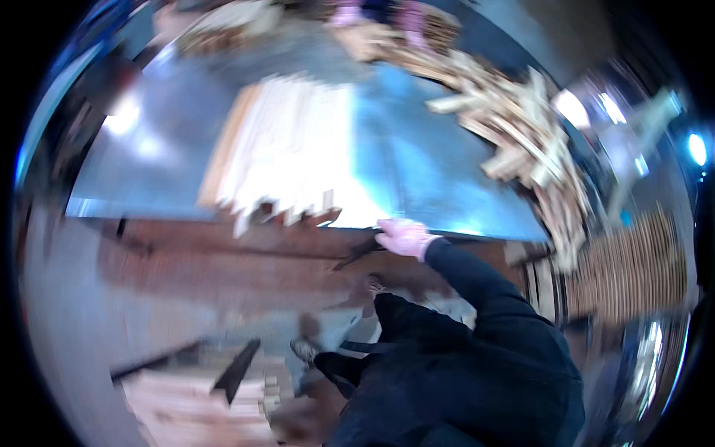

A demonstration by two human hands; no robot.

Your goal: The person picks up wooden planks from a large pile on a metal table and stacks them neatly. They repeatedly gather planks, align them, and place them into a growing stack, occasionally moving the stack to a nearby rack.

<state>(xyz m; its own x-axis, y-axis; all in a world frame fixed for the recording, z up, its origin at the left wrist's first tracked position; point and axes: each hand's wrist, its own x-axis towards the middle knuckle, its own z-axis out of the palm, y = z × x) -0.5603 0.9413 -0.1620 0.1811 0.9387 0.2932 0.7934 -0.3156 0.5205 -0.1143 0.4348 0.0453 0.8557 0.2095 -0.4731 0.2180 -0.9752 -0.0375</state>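
Observation:
My right hand [404,238] is at the front edge of a metal-topped table [447,194], its fingers drawn together. Motion blur hides whether anything lies in its grip. A dark bar [359,253] shows just below and left of the fingers. Left of this hand, pale wooden strips [290,149] lie side by side on the table, their near ends uneven at the edge. Near the lower edge, a smeared brownish shape beside a stack of boards [194,406] may be my left hand; its fingers cannot be made out.
A loose heap of wood pieces [514,134] spreads over the table's right side. More strips [231,26] lie at the far left. A slatted wooden stack [633,268] stands to the right. A dark angled piece [238,370] crosses the boards at lower left.

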